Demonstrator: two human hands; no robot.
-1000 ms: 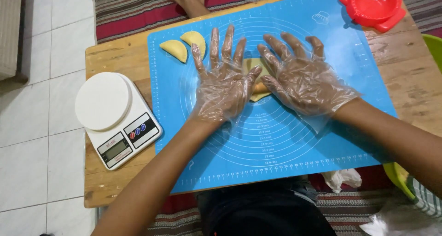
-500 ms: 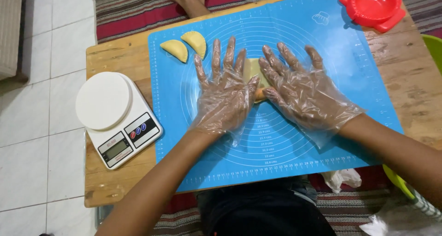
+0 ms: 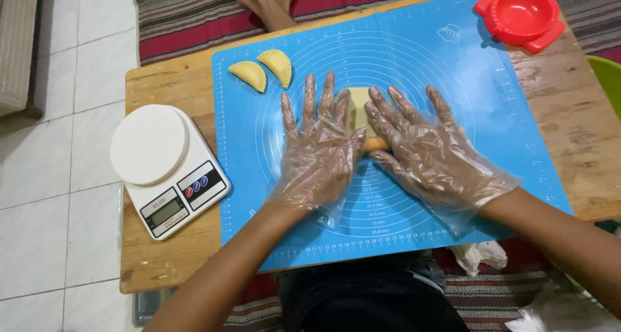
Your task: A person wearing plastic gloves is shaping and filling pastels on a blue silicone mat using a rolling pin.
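Both hands, in clear plastic gloves, lie flat with fingers spread at the middle of the blue baking mat (image 3: 401, 241): the left hand (image 3: 320, 151) and right hand (image 3: 430, 154) press side by side on an orange rolling pin (image 3: 375, 142) (mostly hidden beneath the palms), gripping nothing. The pale yellow dough sheet (image 3: 357, 109) lies under the fingertips, just far of the pin. Two folded dough pasties (image 3: 264, 72) sit at the mat's far left, a white kitchen scale (image 3: 165, 170) rests on the wooden tabletop (image 3: 171, 267) to the left, and a red dumpling press (image 3: 521, 15) stands far right.
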